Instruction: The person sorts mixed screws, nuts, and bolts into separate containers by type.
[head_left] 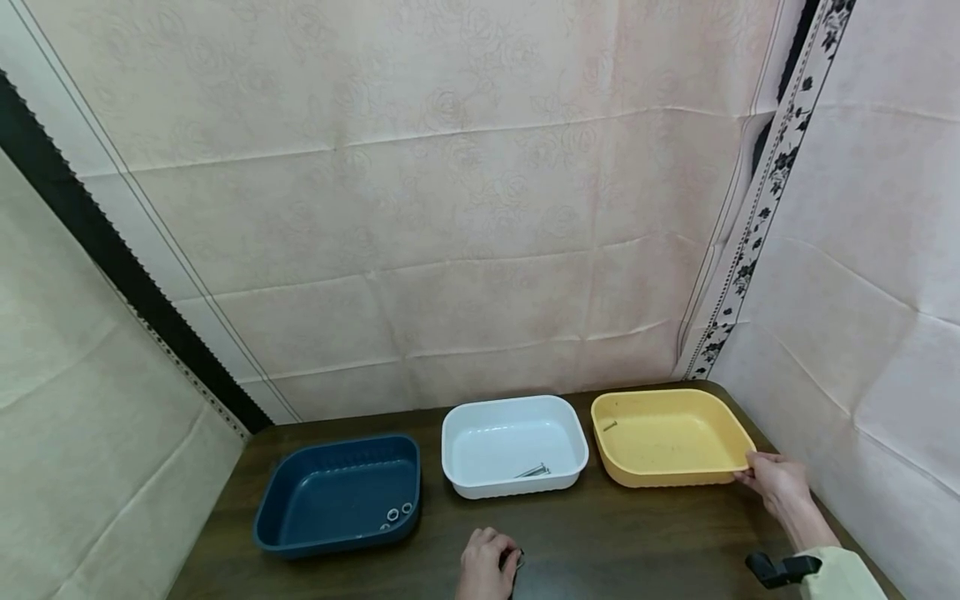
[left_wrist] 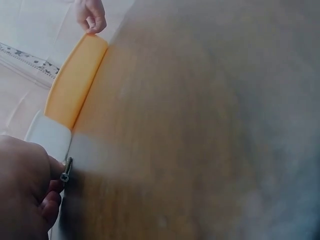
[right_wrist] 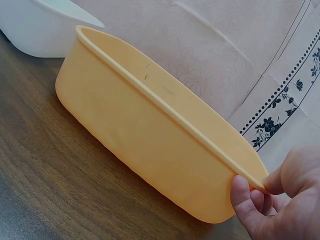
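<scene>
My left hand is over the front of the table, below the white tray. Between its thumb and fingers it pinches a screw, clearest in the left wrist view with the head toward the camera. At the right, my right hand grips the near right corner of the yellow tray, thumb and fingers on either side of the rim. A single small screw lies at the left inside that tray. Several screws rest together in the white tray.
A dark blue tray stands at the left with a few metal nuts in its near right corner. The trays sit in a row on the brown wooden table. Pale cloth hangs behind and at both sides.
</scene>
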